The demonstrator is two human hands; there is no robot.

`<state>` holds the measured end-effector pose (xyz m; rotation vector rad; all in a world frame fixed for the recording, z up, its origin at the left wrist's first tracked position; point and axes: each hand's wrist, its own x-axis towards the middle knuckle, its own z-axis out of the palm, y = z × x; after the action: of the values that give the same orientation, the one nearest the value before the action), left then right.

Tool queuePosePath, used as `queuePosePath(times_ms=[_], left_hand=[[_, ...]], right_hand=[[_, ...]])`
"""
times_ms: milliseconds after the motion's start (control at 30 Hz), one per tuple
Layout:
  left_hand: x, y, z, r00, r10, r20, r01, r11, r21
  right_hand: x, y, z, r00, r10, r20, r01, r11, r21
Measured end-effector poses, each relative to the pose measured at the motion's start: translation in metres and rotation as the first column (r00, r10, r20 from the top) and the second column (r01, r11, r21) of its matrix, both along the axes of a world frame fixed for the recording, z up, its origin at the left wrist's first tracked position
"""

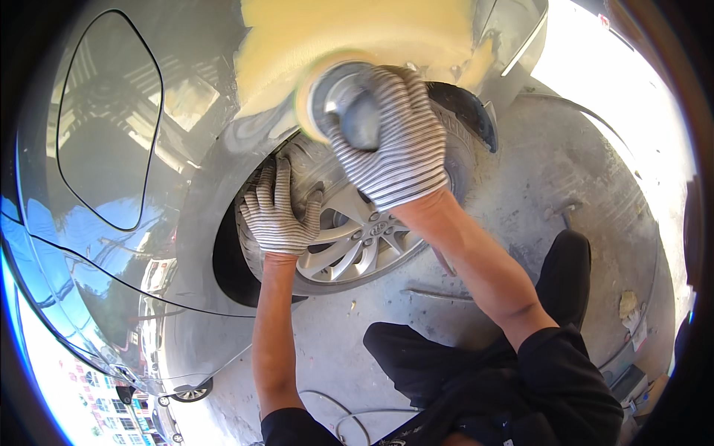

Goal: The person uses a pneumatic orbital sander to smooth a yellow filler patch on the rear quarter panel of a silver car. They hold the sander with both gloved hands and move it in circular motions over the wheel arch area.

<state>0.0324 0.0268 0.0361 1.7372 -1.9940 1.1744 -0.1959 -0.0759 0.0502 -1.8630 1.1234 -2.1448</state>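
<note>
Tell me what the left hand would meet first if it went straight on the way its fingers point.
Most likely the car's grey fender, just past the fingertips. The left hand lies over the tire, but depth is unclear, so it might slip behind.

Grey, dusty concrete floor (595, 175) spreads all around here. A thin hose (383, 411) loops across it near me, and 1 narrow strip (439, 296) lies farther up. Over to the right sit a crumpled pale scrap (629, 303), 1 dark box (629, 383) and something brown just beside it. Outside, in bright light, 1 car (165, 422) stands near a colourful building (111, 407).
</note>
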Motion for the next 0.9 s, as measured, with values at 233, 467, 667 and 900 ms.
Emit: queuePosePath(times_ms=[233,467,667,900], left_hand=[[0.001,0.004,0.002,0.999,-0.001,-0.034,0.001,1.0,0.003],[0.013,0.009,-0.003,0.998,0.032,-0.056,-0.028,0.997,0.068],[0.004,0.004,0.001,0.997,0.016,-0.081,-0.014,0.999,0.033],[0.022,0.008,-0.01,0.981,0.178,-0.075,-0.162,0.97,0.183]], right_hand=[[-0.005,-0.004,-0.004,0.999,-0.039,-0.019,0.04,0.999,0.025],[0.027,0.023,0.01,0.991,0.095,-0.091,-0.106,0.986,-0.126],[0.005,0.013,0.012,0.998,0.061,-0.024,-0.061,0.998,-0.029],[0.036,0.048,0.026,0.975,0.174,-0.138,-0.189,0.977,-0.098]])
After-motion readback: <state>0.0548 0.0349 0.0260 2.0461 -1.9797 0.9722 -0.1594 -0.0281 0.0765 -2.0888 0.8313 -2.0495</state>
